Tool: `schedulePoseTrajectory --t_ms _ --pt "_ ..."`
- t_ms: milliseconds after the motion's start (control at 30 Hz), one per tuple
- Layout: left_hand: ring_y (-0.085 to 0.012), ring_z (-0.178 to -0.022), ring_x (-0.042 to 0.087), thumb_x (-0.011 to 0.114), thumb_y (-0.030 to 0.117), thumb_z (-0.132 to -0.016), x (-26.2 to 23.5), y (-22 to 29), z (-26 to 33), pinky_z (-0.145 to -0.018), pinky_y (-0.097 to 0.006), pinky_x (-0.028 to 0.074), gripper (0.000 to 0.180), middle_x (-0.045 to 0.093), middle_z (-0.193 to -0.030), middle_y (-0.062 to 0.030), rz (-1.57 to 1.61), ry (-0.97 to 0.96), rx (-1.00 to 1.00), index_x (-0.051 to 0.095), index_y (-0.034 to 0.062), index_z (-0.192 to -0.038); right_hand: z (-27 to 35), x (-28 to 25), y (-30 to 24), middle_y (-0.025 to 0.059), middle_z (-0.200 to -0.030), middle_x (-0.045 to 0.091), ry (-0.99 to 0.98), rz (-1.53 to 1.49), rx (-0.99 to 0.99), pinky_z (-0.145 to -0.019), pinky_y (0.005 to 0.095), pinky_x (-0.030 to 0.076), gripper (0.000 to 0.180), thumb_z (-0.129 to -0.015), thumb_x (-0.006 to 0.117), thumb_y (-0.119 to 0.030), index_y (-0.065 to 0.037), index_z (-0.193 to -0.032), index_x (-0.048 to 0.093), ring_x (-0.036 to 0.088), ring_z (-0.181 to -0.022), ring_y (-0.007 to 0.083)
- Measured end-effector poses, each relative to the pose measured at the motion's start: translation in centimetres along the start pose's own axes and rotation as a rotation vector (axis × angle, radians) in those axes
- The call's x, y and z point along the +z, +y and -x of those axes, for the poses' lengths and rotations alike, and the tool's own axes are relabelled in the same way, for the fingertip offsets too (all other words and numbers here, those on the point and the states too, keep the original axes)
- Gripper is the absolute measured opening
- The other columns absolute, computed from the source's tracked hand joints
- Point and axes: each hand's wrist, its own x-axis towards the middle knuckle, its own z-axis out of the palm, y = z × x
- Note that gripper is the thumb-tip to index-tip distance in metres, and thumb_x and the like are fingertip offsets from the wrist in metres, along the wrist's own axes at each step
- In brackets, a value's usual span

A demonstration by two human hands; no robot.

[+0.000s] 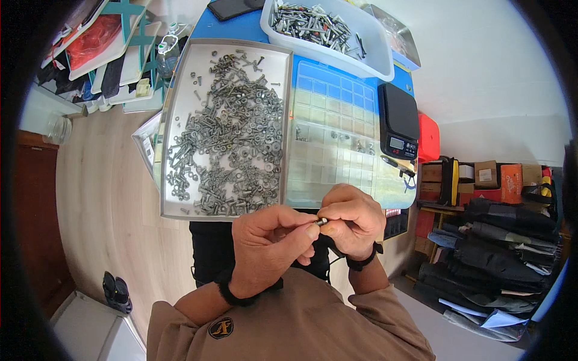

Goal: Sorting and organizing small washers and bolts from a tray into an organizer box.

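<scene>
Close to my body, just past the table's front edge, my left hand (271, 236) and my right hand (354, 221) meet fingertip to fingertip. Both pinch one small shiny metal fastener (321, 222); the fingers cover most of it, so I cannot tell whether a nut sits on a bolt. A shallow white tray (180, 102) to the left carries a wide heap of loose bolts, nuts and washers (232, 144). Beyond my right hand lies a clear compartment box (319, 165), with a few small metal pieces (365, 147) in some of its cells.
A white bin (367, 63) of screws and bolts stands at the back, near a black phone (235, 7). Right of the box are a black digital scale (398, 120), a pen (394, 163) and a red container (428, 138). Shelves with folded clothes (494, 253) stand at the right.
</scene>
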Motion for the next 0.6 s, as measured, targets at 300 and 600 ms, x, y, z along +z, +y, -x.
schedulePoseTrajectory --t_ms 300,600 --pt "-0.0057 -0.065 0.065 0.069 -0.002 -0.089 -0.1 -0.2 -0.1 -0.055 -0.019 0.053 0.008 0.07 -0.082 -0.005 -0.166 -0.109 0.11 0.07 -0.0033 -0.098 -0.2 -1.0 0.1 0.0104 -0.066 0.062 -0.077 0.165 -0.153 -0.045 0.0302 0.04 0.024 -0.083 0.078 -0.02 -0.002 -0.079 0.062 0.055 -0.052 0.0203" --pt "-0.0059 -0.063 0.062 0.073 -0.003 -0.084 -0.2 -0.8 -0.4 -0.054 -0.021 0.047 0.015 0.07 -0.079 -0.0062 -0.486 -0.189 0.357 0.07 0.002 -0.098 1.3 -0.6 -0.3 0.0102 -0.059 0.057 -0.13 0.007 0.109 -0.044 0.0335 0.037 0.052 -0.098 0.059 -0.041 -0.001 -0.065 0.054 0.053 -0.047 0.0235"
